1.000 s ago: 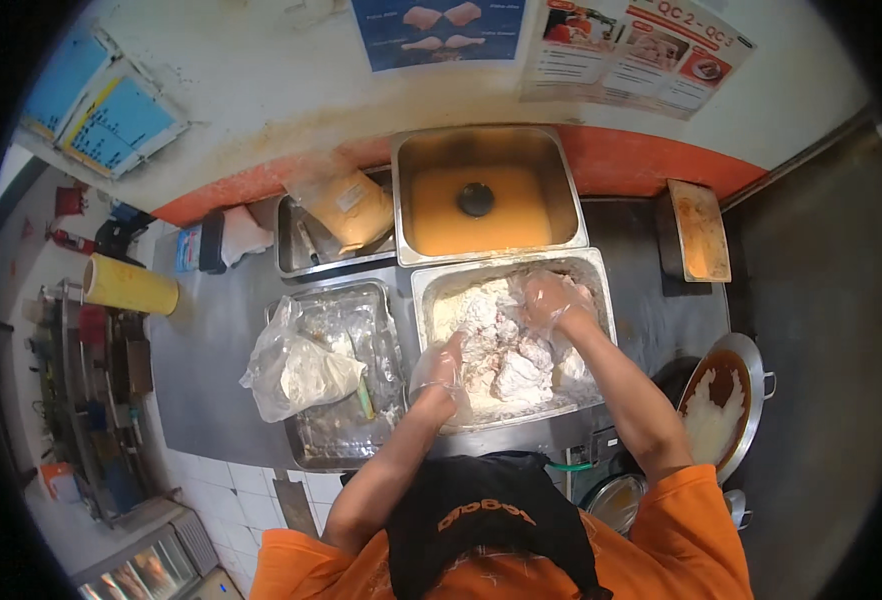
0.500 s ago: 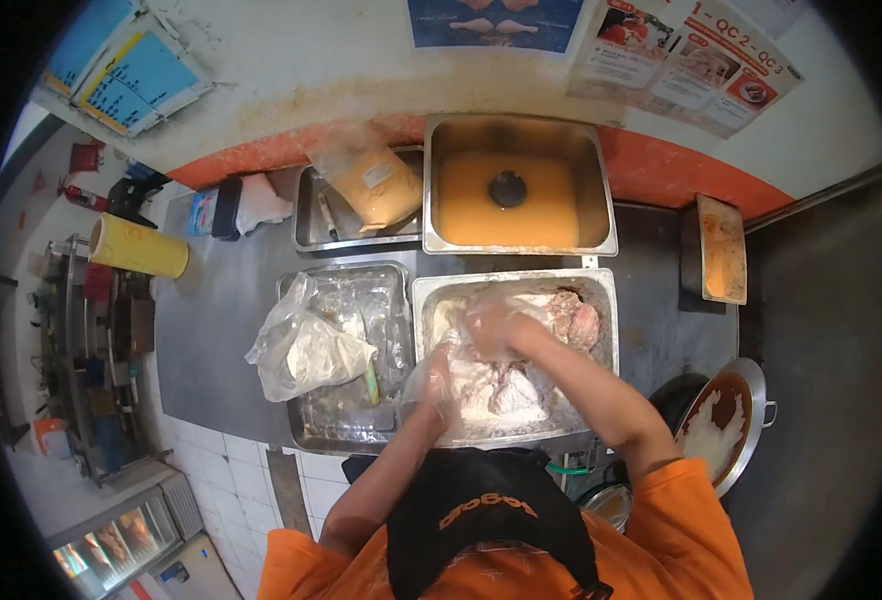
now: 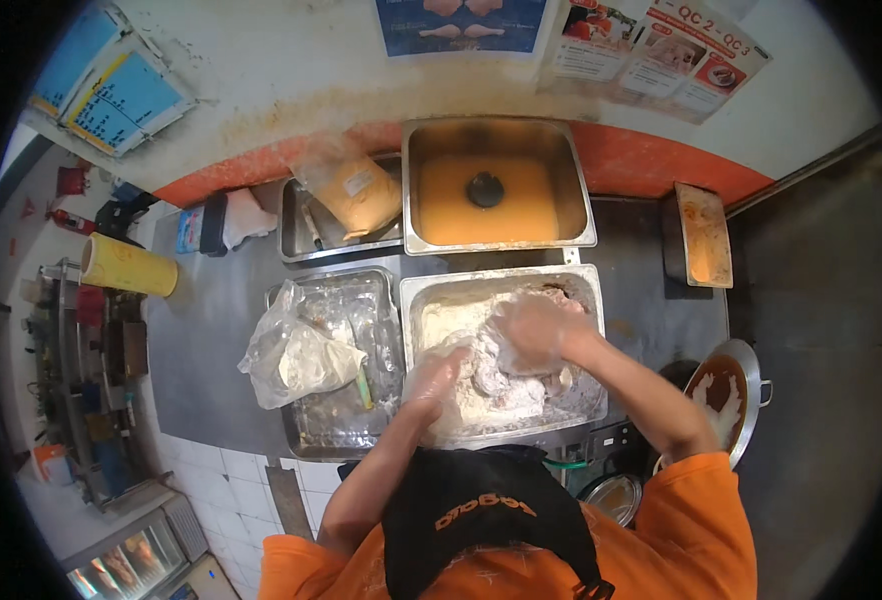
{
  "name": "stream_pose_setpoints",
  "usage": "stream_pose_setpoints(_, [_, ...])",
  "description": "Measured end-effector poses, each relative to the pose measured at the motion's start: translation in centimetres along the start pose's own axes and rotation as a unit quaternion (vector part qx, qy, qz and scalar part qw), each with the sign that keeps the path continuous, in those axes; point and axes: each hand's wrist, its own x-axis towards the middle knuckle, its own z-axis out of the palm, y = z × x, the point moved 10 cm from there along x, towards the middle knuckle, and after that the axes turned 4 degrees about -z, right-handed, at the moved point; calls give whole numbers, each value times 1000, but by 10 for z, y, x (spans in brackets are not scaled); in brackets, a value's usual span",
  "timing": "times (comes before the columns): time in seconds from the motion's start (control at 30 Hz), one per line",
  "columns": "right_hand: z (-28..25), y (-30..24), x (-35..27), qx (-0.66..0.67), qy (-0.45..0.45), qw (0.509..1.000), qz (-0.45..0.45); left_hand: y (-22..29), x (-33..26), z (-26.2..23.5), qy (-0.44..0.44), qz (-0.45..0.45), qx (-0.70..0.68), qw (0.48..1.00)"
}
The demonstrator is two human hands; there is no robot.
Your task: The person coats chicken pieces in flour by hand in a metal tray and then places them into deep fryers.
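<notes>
A steel pan (image 3: 581, 290) holds white flour and flour-coated chicken pieces (image 3: 501, 385). Both hands wear thin clear gloves and are in this pan. My left hand (image 3: 433, 378) presses into the floured pieces at the pan's left side, fingers curled around some. My right hand (image 3: 529, 335) lies over the pieces in the pan's middle, fingers bent down onto them. What lies under the palms is hidden.
Left of the flour pan stands a second steel pan (image 3: 346, 300) with a crumpled plastic bag of flour (image 3: 296, 350). Behind are a deep pan of orange liquid (image 3: 496, 185), a smaller pan with an orange bag (image 3: 351, 190), a yellow roll (image 3: 128, 267) and a round pot (image 3: 726, 385).
My right hand has moved from the pan's far right corner toward its middle. My left hand stays at the left side, shifting among the floured pieces. The view has tilted slightly.
</notes>
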Motion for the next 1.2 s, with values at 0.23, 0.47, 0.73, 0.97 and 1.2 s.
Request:
stream_pose_setpoints(0.23, [-9,6,-115,233,368,886,161,57,74,19,32,226,5,974])
stream_pose_setpoints(0.47, [102,39,-103,368,220,796,427,122,89,57,-20,301,164,939])
stream_pose_setpoints(0.73, [97,47,-64,584,469,634,195,116,137,76,20,362,193,912])
stream_pose_setpoints(0.97, [49,16,-81,509,388,739,214,79,66,59,-36,223,108,968])
stream_pose_setpoints(1.2, [-1,-41,-88,388,274,852,222,60,-32,-13,41,221,-30,974])
